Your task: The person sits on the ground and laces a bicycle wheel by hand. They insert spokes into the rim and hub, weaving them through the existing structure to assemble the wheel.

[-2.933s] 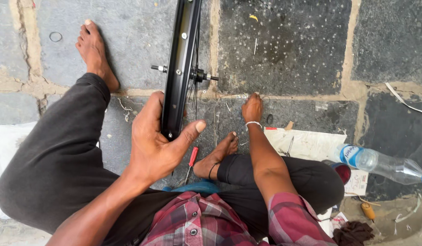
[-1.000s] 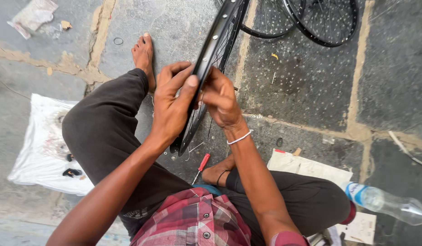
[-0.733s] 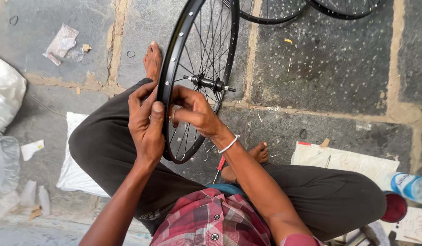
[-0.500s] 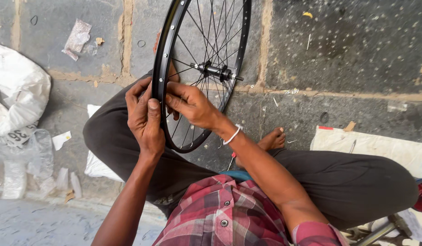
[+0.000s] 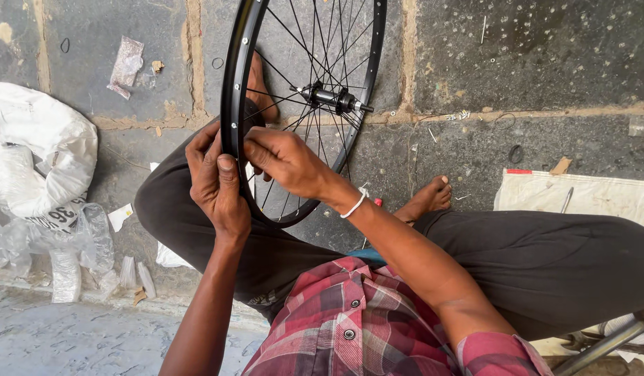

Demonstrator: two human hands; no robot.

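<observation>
A black bicycle wheel rim (image 5: 233,90) with thin spokes and a metal hub (image 5: 330,98) stands upright over my lap. My left hand (image 5: 215,182) grips the rim's near edge, thumb laid along it. My right hand (image 5: 283,160) reaches in among the spokes just inside the rim, fingers pinched at a spoke end close to my left thumb. What the fingertips hold is too small to tell. I sit cross-legged in dark trousers; one bare foot (image 5: 427,197) shows below the wheel.
The ground is dark stone slabs with sandy joints. White sacks and crumpled clear plastic (image 5: 36,174) lie at left. A white cloth (image 5: 579,195) lies at right, a red-handled tool (image 5: 377,202) peeks out by my wrist, and a metal tube (image 5: 600,345) sits at bottom right.
The wheel has swung from edge-on to showing its spokes and hub. Both hands have closed in on the same spot of the rim, and the view has drifted left.
</observation>
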